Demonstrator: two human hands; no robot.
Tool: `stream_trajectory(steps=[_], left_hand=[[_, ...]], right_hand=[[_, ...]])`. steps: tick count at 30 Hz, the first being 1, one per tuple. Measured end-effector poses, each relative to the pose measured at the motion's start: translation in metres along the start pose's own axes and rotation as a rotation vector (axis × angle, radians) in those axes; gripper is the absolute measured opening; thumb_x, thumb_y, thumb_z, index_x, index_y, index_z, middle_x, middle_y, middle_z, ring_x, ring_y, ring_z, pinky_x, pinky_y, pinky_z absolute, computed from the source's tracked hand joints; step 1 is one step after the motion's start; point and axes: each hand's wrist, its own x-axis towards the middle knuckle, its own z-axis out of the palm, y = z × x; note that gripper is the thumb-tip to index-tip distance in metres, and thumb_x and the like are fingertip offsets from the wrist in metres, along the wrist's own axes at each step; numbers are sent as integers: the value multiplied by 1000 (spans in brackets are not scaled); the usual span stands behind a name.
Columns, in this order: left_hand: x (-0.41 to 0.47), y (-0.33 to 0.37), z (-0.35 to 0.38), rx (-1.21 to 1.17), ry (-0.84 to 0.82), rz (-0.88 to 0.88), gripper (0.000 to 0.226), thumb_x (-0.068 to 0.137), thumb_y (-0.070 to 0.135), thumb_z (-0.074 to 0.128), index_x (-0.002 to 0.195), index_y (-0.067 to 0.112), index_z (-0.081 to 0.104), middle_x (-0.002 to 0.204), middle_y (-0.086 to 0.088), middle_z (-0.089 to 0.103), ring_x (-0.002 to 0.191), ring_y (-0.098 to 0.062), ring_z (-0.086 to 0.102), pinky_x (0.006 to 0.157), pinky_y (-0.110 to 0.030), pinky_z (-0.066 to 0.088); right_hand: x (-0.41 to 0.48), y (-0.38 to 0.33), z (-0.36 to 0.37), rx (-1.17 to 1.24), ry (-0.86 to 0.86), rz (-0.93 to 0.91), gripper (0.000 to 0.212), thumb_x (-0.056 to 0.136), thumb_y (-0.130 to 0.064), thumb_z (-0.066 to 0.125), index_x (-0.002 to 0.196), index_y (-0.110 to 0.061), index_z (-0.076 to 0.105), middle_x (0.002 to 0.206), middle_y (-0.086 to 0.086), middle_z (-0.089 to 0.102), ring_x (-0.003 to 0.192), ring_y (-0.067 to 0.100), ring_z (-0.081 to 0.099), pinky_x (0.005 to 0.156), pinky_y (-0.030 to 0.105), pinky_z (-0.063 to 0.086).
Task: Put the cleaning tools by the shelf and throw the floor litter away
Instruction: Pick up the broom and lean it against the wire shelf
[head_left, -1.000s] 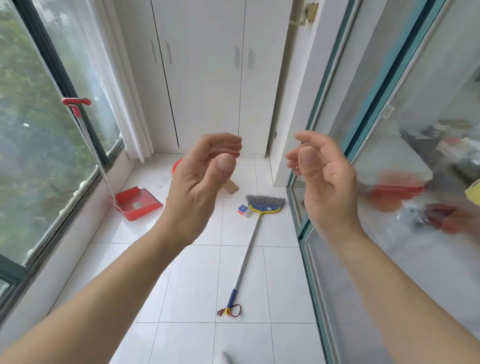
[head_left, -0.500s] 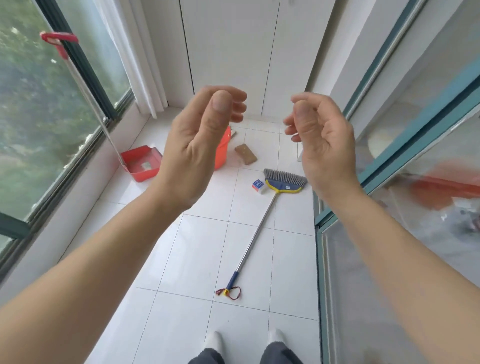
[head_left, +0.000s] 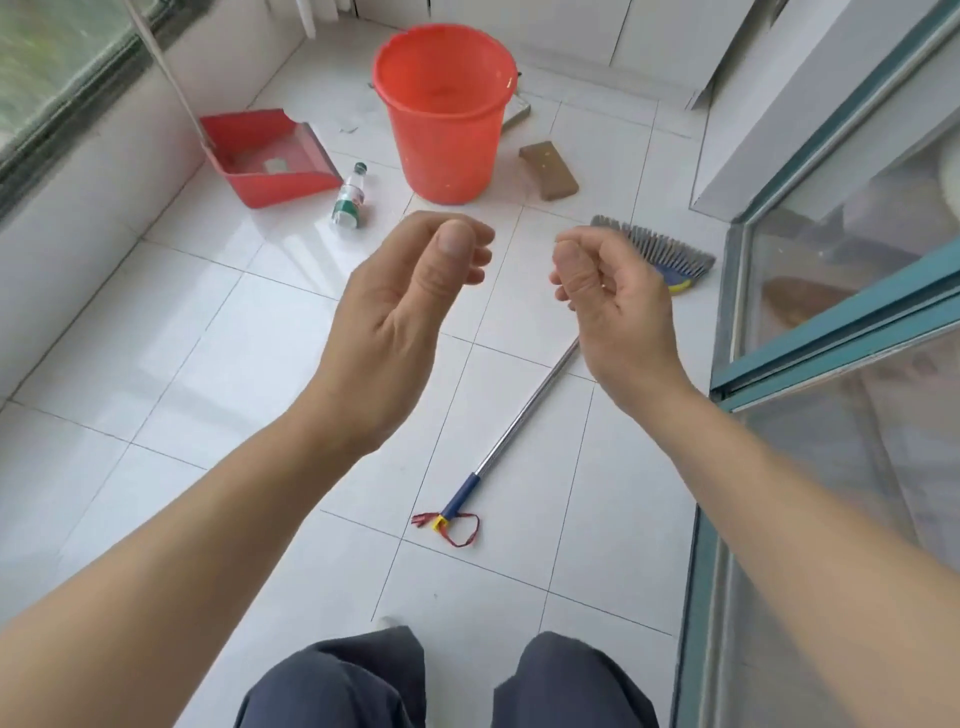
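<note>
1. Broom (head_left: 522, 413) lies flat on the tiled floor (head_left: 156, 338), its bristles partly behind the right hand (head_left: 618, 301).
2. Red dustpan (head_left: 265, 156), with a plastic bottle (head_left: 349, 200) just beside it, and an orange bucket (head_left: 441, 114) and brown block (head_left: 549, 169) farther off.
3. Left hand (head_left: 400, 306) and right hand are raised apart, fingers (head_left: 475, 241) curled, holding nothing.

Daylight pours from the window (head_left: 57, 52) left of the bucket (head_left: 444, 111), glaring on tiles (head_left: 280, 241) near it; my view bows outward, that window smeared soft.
</note>
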Motion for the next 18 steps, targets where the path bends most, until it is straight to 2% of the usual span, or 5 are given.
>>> stream_trajectory(steps=[3,6,8,13,18], left_hand=[[-5,-74,8,21,8,-37,26,93,43,42,100,25,60,97,5,64,97,-13,63,85,-17,47],[-10,-142,16,107,-22,-84,11,91,31,53,100,29,60,100,5,64,99,-13,62,89,-25,49],[-13,-182,22,185,-53,-100,12,93,21,57,104,27,59,101,5,64,95,-10,61,87,-23,48],[-15,-247,30,278,-68,-121,13,94,18,55,101,29,59,100,6,64,94,-12,62,84,-19,50],[-17,-271,39,305,-74,-100,12,89,28,55,99,32,61,99,8,65,94,-16,63,83,-20,51]], right_hand=[[-6,82,31,-24,-27,28,20,90,-44,48,92,-27,59,74,-10,60,79,23,61,79,46,52],[-12,153,60,-35,-71,43,20,92,-42,49,93,-25,60,76,-8,62,79,23,62,79,44,52],[-14,202,78,-39,-109,62,20,93,-40,52,95,-23,61,79,-4,62,80,23,61,80,43,52],[-23,321,116,-182,-274,145,24,94,-33,54,108,-15,61,88,4,62,82,15,54,72,20,41],[-34,416,141,-444,-540,149,25,93,-13,48,115,-13,61,103,4,61,103,21,51,87,29,42]])
